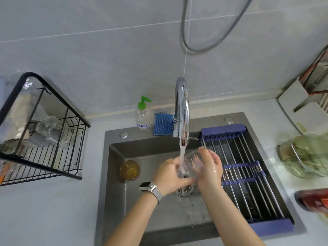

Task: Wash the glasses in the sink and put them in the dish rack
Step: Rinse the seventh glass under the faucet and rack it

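1 clear glass [192,161] held over the sink [138,206], tilted, under the tap [182,110] stream; water hits it near the L fingers. L hand [170,175] curled round its lower end, R hand [211,167] wrapped on its right side, so both grip the same glass. Watch [150,188] on L wrist.

1 more glass w/ yellowish liquid [129,170] stands upright on sink floor, left of the hands, well apart from them.

Rack [53,139], black wire, on counter left of sink: clear glassware in it, at least 1 jar [47,126]; exact count can't tell, too blurred.

1 soap bottle [144,114], green pump, behind sink. 1 blue sponge [163,124] just beside it, by tap base. 1 roll-up drainer [248,174] across sink's right part. 1 green-tinted bowl [308,156] on right counter.
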Demonstrator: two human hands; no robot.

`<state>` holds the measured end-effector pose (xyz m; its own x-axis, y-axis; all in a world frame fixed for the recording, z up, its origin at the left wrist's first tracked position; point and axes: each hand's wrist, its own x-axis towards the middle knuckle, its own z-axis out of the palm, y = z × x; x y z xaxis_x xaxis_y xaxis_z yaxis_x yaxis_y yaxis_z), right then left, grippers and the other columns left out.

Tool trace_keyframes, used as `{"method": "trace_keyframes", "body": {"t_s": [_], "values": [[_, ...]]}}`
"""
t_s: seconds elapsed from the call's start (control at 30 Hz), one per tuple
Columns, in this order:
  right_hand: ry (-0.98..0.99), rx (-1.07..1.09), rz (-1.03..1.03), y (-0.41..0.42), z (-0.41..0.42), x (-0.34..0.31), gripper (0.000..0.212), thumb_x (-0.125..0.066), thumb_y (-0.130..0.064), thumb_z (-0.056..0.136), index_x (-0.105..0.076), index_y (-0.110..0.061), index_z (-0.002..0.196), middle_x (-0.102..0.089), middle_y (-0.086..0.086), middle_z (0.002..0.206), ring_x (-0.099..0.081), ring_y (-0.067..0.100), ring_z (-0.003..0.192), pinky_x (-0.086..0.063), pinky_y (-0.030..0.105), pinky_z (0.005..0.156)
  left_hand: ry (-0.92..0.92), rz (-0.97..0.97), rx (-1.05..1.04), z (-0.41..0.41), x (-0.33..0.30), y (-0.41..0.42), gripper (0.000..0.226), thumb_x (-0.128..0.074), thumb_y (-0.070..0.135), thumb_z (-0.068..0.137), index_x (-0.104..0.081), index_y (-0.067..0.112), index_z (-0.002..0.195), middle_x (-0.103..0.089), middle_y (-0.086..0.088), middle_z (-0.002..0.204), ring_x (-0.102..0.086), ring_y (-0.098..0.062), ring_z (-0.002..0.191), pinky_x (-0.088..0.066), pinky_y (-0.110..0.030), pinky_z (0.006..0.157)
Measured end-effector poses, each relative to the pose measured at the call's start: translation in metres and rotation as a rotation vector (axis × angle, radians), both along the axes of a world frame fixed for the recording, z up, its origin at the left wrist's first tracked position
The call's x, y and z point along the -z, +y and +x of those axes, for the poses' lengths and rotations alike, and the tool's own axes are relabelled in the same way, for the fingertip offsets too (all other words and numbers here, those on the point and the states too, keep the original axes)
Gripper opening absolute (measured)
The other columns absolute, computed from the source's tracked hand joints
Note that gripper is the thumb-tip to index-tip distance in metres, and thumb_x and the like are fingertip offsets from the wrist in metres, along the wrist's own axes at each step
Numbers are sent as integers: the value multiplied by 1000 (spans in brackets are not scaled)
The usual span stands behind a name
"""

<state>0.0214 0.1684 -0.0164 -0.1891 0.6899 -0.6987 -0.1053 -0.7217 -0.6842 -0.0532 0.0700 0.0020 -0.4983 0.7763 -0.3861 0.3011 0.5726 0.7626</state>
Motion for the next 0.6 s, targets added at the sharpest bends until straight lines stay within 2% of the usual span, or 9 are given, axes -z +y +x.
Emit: {"method": "trace_keyframes", "body": {"t_s": [0.07, 0.13, 0.2, 0.27, 0.33, 0.4, 0.47, 0.53, 0.6], "values": [[-51, -147, 64, -3, -6, -5, 40, -82, -17, 71, -65, -29, 106, -65, 4, 114, -65, 27, 101, -55, 50, 90, 29, -63, 68, -10, -2, -3, 73, -83, 52, 66, -40, 50, 125, -62, 21, 99, -59, -1, 86, -43, -6, 70], [-125, -287, 146, -8, -13, -12, 44, -81, -16, 72, -61, -36, 106, -66, 0, 107, -65, 25, 99, -54, 49, 91, -38, -75, 37, -12, 0, -2, 84, -87, 48, 61, -37, 46, 129, -63, 21, 109, -62, 0, 95, -48, -12, 78], [-173, -411, 247, -14, -18, -16, 53, -85, -24, 68, -56, -41, 108, -66, -7, 104, -64, 20, 101, -54, 49, 92, -202, 32, -37, -11, 5, -2, 69, -90, 21, 63, -47, 36, 115, -63, 20, 107, -62, 6, 96, -49, -12, 80], [-220, -508, 334, -20, -15, -17, 58, -87, -35, 67, -53, -39, 115, -63, -9, 107, -63, 17, 104, -54, 44, 92, -258, 132, -104, -11, 9, -6, 57, -84, -1, 66, -56, 36, 99, -70, 18, 91, -65, 9, 88, -50, -13, 76], [-188, -601, 435, -27, -11, -16, 54, -78, -42, 78, -48, -36, 122, -60, -6, 111, -62, 12, 104, -55, 34, 90, -284, 192, -183, -9, 11, -11, 48, -83, -1, 69, -64, 31, 98, -73, 14, 89, -68, 3, 86, -51, -15, 72], [-117, -653, 482, -31, -10, -19, 41, -63, -46, 88, -45, -34, 123, -61, -3, 114, -62, 8, 103, -53, 27, 88, -373, 262, -290, -5, 14, -16, 51, -84, 1, 68, -63, 16, 113, -74, 3, 98, -70, -4, 87, -52, -15, 67], [-79, -568, 310, -21, -18, -20, 35, -49, -55, 93, -58, -27, 112, -67, 4, 111, -65, 17, 100, -53, 37, 91, -429, 288, -340, -1, 16, -17, 65, -88, 5, 60, -59, 8, 118, -72, -3, 101, -69, -7, 82, -52, -17, 60], [-84, -446, 8, -9, -25, -23, 47, -39, -55, 99, -71, -20, 94, -73, 9, 99, -67, 28, 95, -51, 46, 92, -445, 289, -333, 2, 19, -18, 64, -89, 3, 58, -60, 13, 115, -73, 0, 102, -70, -8, 83, -53, -18, 62], [-123, -426, -61, -10, -29, -23, 54, -30, -51, 102, -71, -18, 92, -73, 10, 96, -66, 31, 95, -51, 45, 92, -439, 245, -370, 2, 16, -16, 65, -91, 6, 56, -60, 17, 112, -72, 0, 103, -70, -7, 81, -53, -20, 62]]}}
